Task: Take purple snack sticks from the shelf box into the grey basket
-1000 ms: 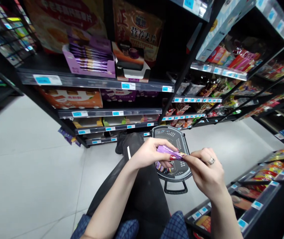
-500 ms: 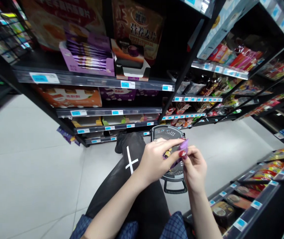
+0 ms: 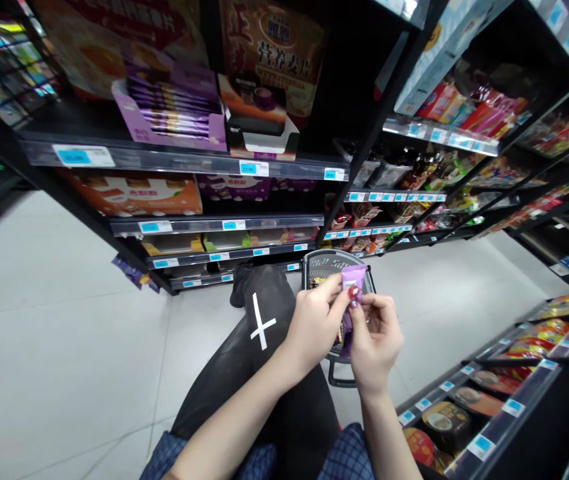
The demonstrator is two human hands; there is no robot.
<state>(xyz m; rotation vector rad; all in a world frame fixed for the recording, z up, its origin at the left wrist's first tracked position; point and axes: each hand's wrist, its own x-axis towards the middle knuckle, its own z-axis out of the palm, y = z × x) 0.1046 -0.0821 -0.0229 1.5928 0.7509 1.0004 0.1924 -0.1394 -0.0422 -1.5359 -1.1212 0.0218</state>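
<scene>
A small purple snack packet stands upright between both my hands, above a dark shopping basket on the floor. My left hand pinches the packet's left side. My right hand grips its right side and lower end, thumb with a red nail on the front. On the shelf up ahead, a purple display box holds several similar purple packets. My leg in black trousers with a white cross stretches toward the shelf.
Black shelving with blue price tags runs ahead and to the right, packed with snacks. A lower shelf with bowls and packets sits close at my right. Some purple packets lie at the foot of the left shelf. Grey tiled floor spreads left.
The packet has turned from lying sideways to standing upright, and both hands have drawn closer together and slightly up over the basket.
</scene>
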